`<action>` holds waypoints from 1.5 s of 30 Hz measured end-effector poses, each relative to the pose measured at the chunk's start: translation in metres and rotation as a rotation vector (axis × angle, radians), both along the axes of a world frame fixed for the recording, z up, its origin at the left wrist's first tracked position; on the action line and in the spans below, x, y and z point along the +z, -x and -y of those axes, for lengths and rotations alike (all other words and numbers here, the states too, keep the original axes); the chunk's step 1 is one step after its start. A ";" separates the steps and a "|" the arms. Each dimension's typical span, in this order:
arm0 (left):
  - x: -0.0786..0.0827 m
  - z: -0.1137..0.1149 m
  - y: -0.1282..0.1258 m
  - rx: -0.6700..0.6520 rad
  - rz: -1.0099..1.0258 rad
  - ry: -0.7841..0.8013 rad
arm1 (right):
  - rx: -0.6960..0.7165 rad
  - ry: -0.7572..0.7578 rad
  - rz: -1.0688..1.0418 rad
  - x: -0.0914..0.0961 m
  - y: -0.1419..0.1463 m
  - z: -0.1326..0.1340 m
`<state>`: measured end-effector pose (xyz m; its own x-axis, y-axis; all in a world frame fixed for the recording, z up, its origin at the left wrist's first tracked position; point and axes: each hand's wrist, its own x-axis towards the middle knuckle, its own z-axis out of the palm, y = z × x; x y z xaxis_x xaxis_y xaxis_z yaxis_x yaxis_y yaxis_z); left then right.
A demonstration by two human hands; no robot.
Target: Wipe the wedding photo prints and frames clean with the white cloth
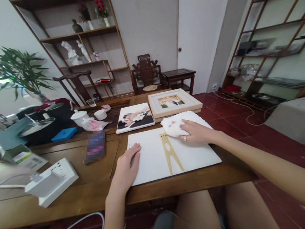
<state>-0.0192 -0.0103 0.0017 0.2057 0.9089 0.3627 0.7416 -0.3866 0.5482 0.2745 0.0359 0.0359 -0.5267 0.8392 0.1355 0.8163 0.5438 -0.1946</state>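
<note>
Head view: a white panel [148, 157] lies flat on the wooden bench [95, 192], close to its near edge in front of the seated person. A yellow A-shaped stand piece [168, 148] on the upper side suggests that this is the panel's back. The left hand [126, 168] rests on the panel's left edge, its fingers laid down flat with the thumb apart, gripping nothing. The right hand [198, 131] has its fingers closed over a bunched white cloth [173, 125], which touches the far right part of the panel.

Wiping of this side appears to be under way. The stand piece is already in place on the panel; how much of the surface has been covered, or remains, cannot be told. A photo panel [136, 117] and a framed picture [171, 101] lie beyond, face up and clear of both hands; whether they have been wiped does not show.

The panel's long axis seems to run left to right, with the right end turned slightly away from the person. The stand piece lies crosswise to that, narrow end away, its two legs pointing toward the person.
</note>
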 end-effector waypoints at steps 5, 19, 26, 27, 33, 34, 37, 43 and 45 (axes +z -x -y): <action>0.000 0.000 0.000 -0.006 -0.003 -0.014 | 0.038 -0.005 0.000 0.003 0.004 0.015; -0.001 -0.002 0.001 -0.007 -0.010 0.008 | -0.018 0.407 -0.074 0.021 -0.036 0.119; 0.000 -0.002 0.001 0.001 0.008 0.006 | -0.119 0.315 -0.087 0.014 -0.037 0.057; 0.000 -0.002 0.001 0.001 0.011 0.003 | -0.126 0.277 -0.082 0.011 -0.035 0.046; 0.000 -0.002 -0.001 0.009 0.017 0.004 | -0.168 0.142 -0.101 -0.005 -0.022 0.010; 0.000 -0.002 -0.001 0.011 0.016 0.004 | -0.149 0.127 -0.102 -0.005 -0.020 0.012; 0.000 -0.002 -0.001 0.011 0.003 0.002 | -0.049 0.082 -0.106 -0.002 -0.015 0.028; 0.001 -0.002 -0.001 0.014 -0.013 -0.008 | 0.062 0.217 -0.098 0.016 -0.014 0.087; 0.001 -0.002 -0.001 0.011 -0.017 -0.013 | 0.072 0.278 -0.101 0.022 -0.014 0.105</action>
